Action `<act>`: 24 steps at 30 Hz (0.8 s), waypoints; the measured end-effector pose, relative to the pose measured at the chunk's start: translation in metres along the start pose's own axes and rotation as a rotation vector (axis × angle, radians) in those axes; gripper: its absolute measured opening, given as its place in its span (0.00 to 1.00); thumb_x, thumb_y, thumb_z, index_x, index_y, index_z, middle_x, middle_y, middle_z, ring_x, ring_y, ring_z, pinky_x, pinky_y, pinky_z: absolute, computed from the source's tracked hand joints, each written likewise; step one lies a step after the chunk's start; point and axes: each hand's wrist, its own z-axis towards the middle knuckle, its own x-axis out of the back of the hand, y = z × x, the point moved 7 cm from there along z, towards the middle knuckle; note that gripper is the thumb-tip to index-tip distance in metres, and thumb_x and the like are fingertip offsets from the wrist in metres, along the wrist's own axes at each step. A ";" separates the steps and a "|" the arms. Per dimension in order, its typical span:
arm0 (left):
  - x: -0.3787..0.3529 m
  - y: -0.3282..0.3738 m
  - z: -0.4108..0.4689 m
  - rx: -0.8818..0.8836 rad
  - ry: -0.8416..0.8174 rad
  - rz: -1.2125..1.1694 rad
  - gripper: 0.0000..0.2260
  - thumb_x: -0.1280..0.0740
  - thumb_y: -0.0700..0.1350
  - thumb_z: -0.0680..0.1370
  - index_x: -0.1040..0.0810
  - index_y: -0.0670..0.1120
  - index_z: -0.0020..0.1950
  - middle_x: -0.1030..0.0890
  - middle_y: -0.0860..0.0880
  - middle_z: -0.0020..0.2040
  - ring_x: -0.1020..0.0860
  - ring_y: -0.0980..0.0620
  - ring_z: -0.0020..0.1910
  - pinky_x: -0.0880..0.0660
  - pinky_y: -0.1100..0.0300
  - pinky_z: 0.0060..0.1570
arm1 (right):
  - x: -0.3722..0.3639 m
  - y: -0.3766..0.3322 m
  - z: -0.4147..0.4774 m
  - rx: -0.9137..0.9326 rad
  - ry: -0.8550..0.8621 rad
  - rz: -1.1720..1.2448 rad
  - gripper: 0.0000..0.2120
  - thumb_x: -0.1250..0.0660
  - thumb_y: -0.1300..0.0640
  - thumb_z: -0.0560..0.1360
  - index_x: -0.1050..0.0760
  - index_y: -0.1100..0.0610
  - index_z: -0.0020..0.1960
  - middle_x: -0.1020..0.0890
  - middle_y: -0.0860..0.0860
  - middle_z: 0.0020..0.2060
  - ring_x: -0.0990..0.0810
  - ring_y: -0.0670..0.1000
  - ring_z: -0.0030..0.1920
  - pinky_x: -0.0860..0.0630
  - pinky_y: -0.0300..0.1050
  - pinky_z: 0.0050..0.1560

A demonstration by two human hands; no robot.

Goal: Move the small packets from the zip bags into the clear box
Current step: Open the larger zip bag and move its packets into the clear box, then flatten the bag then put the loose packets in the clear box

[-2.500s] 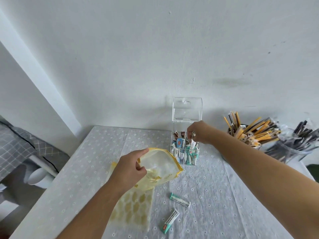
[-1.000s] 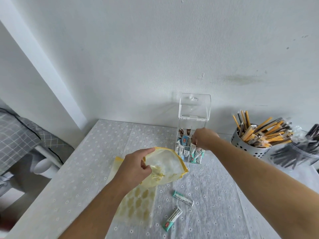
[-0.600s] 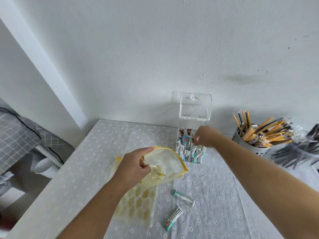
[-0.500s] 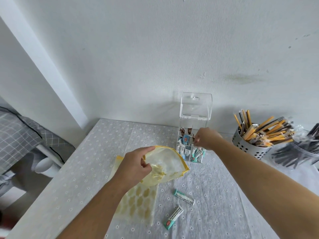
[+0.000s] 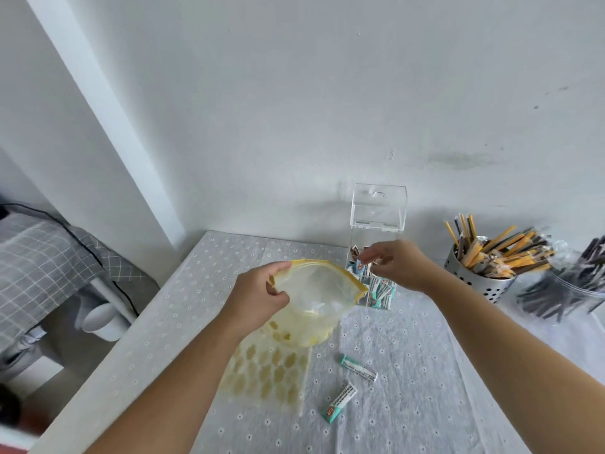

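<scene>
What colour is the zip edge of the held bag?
Yellow, along the zip bag mouth; head view.

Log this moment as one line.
left hand: holds zip bag open | right hand: over clear box, grip unclear | loose: two packets on tablecloth

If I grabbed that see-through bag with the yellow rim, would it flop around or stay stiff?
Probably floppy: the see-through yellow-rimmed zip bag sags and crumples below where the left hand pinches its rim. It is likely very light too, since it looks nearly empty and one hand's pinch keeps its mouth open.
</scene>
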 end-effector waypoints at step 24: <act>-0.019 -0.171 -0.014 0.497 -0.156 -0.238 0.21 0.35 0.63 0.73 0.26 0.44 0.42 0.22 0.48 0.41 0.24 0.51 0.40 0.28 0.57 0.43 | -0.190 0.007 -0.037 -0.540 0.356 0.848 0.04 0.37 0.60 0.79 0.25 0.56 0.45 0.17 0.53 0.40 0.19 0.53 0.37 0.25 0.40 0.31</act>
